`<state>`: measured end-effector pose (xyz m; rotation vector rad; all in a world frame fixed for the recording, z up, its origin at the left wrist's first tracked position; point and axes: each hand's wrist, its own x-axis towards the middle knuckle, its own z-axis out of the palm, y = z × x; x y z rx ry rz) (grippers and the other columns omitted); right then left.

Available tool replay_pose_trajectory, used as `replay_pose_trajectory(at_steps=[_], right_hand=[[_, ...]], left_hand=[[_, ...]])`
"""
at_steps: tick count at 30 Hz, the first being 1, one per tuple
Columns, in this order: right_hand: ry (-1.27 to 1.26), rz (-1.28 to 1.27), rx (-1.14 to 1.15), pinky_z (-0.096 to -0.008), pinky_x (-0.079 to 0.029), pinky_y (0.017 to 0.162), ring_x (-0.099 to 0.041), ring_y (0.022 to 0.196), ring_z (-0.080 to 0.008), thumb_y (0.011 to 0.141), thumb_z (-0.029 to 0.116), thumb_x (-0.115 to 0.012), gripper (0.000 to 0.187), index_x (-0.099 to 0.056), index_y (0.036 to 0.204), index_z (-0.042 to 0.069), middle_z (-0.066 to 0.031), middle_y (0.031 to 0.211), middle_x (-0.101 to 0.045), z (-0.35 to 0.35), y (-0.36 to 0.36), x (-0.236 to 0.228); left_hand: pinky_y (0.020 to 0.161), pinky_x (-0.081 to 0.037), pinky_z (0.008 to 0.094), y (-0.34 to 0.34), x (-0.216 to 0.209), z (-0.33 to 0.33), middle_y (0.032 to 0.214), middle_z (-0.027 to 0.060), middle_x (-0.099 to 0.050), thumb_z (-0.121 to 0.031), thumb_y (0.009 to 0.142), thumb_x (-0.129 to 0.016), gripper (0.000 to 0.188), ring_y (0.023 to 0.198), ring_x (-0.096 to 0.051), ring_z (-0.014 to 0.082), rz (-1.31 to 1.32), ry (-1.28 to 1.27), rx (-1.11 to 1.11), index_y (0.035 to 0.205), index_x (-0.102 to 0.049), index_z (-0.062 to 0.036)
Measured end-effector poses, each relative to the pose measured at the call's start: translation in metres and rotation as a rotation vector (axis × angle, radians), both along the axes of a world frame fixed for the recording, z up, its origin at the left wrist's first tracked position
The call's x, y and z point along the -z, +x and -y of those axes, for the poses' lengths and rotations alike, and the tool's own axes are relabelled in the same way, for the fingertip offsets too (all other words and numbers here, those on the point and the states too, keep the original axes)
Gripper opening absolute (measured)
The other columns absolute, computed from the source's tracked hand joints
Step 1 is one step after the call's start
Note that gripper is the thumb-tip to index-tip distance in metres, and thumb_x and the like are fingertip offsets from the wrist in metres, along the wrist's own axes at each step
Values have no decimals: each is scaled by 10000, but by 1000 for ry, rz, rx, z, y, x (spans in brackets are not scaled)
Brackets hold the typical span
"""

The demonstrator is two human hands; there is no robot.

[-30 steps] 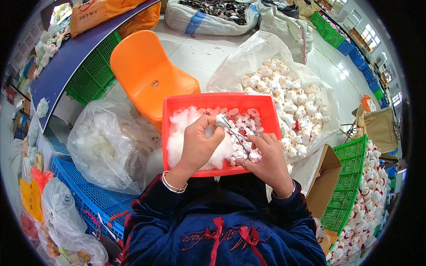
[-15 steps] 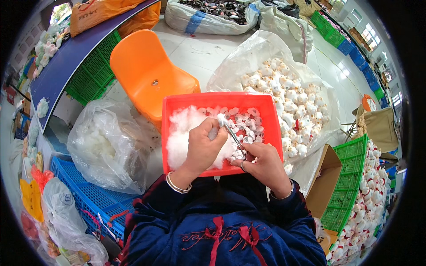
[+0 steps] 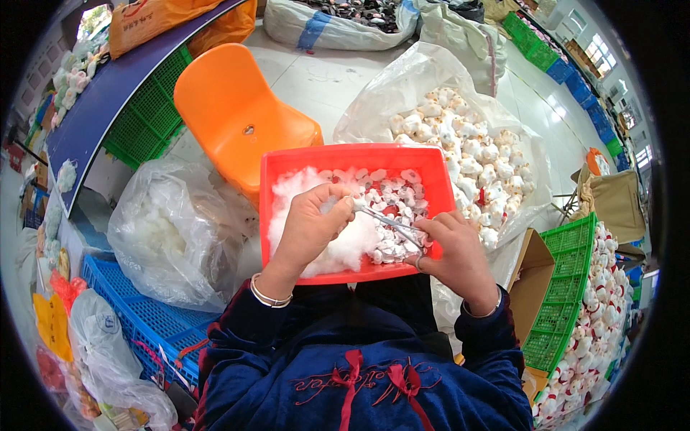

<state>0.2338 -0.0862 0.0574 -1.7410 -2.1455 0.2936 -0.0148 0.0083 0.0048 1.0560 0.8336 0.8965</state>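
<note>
A red plastic tray [image 3: 359, 152] rests at my lap, with fluffy white stuffing [image 3: 341, 255] in its left half and several small white fabric pieces [image 3: 395, 205] in its right. Over the stuffing, my left hand [image 3: 313, 223] pinches a small white piece [image 3: 358, 204], mostly hidden by thumb and forefinger. My right hand [image 3: 460, 251] grips metal forceps [image 3: 392, 221] by their ring handles, slanting up to the left. Their tips meet the piece at my left fingertips; whether they are inside it I cannot tell.
An orange chair [image 3: 244, 122] stands beyond the tray. A clear bag of stuffing [image 3: 172, 237] and a blue crate [image 3: 144, 309] are at left. At right are a plastic bag of white plush pieces [image 3: 474, 158], a cardboard box [image 3: 530, 287] and a green crate [image 3: 564, 302].
My right hand has moved right, its fingers more opened out, and the forceps lie flatter. My left hand has shifted slightly left; the white piece now shows less above its fingers.
</note>
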Motion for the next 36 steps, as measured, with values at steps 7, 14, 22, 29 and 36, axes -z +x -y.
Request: replay_pose_trajectory(at_steps=[7, 14, 22, 29, 36], right_hand=[[35, -96, -75, -413, -443, 891, -604, 1020, -301, 701, 308, -891, 539, -730, 1173, 105, -79, 987, -653, -8, -1, -1], [10, -47, -73, -417, -427, 836, -614, 940, -281, 715, 287, -878, 486, -755, 1158, 131, -61, 927, -651, -10, 3, 6], [-68, 10, -92, -407, -405, 807, -623, 894, -276, 784, 244, -823, 369, -756, 1130, 133, -65, 879, -656, -9, 6, 0], [-65, 51, -117, -405, -417, 837, -619, 918, -269, 775, 243, -834, 395, -746, 1140, 121, -61, 892, -659, -11, 0, -2], [-40, -49, -101, -411, -469, 892, -598, 980, -300, 673, 245, -922, 569, -716, 1166, 52, -94, 968, -644, -8, 14, -5]], left_hand=[[570, -410, 179, -2, -5, 5, 785, -39, -642, -80, 980, -673, 166, 653, -529, 2, -15, 99, 1, 1127, -735, -34], [590, -440, 185, 0, -5, 6, 838, -21, -672, -85, 986, -672, 191, 706, -574, 16, -1, 148, -15, 1157, -742, -35], [510, -405, 171, 0, -1, 3, 828, -4, -688, -137, 1000, -696, 170, 651, -580, 15, 0, 65, 5, 1104, -745, -12], [497, -379, 178, 4, -7, 3, 788, -6, -662, -127, 987, -698, 144, 608, -540, 10, -66, 104, 41, 1064, -739, -12], [476, -318, 172, -4, 9, -1, 754, -7, -611, -84, 975, -666, 94, 563, -448, 4, 102, -55, 14, 1053, -698, -43]])
